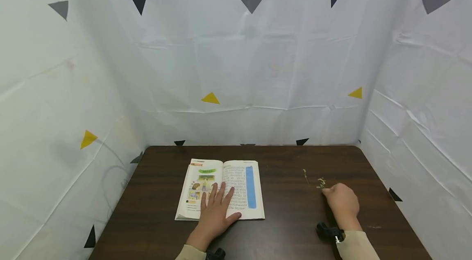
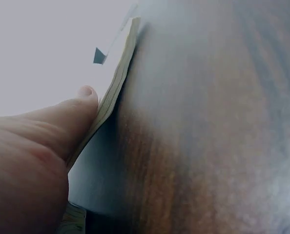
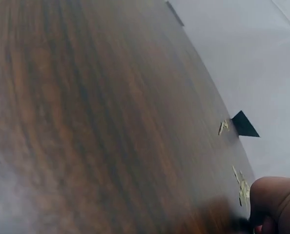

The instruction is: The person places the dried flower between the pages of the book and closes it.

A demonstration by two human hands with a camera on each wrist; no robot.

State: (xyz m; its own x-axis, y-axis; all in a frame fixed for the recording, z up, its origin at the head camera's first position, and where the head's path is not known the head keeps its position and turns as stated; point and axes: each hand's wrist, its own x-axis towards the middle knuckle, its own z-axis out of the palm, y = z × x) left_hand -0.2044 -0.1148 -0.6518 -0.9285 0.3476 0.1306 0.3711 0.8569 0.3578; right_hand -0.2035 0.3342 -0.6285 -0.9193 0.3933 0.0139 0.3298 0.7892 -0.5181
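An open book (image 1: pixel 237 194) with a picture page on the left and a text page on the right lies on the dark wooden table. My left hand (image 1: pixel 215 215) rests across its lower middle, fingers spread, thumb on the right page. In the left wrist view the thumb (image 2: pixel 79 109) lies along the book's edge (image 2: pixel 118 80). At the table's right, my right hand (image 1: pixel 342 202) is curled low beside a small cluster of pale, thin, dry-looking bits (image 1: pixel 321 182). Its fingertips are hidden, so anything pinched there cannot be seen. One longer pale strand (image 1: pixel 305 176) lies left of the cluster.
The brown table (image 1: pixel 287 227) ends at the back and sides against white sheeting (image 1: pixel 250 63) printed with black, grey and yellow triangles. Dark wrist cameras (image 1: pixel 328 232) are strapped on both wrists. A faint pale mark (image 1: pixel 374 227) shows on the table right of my right wrist.
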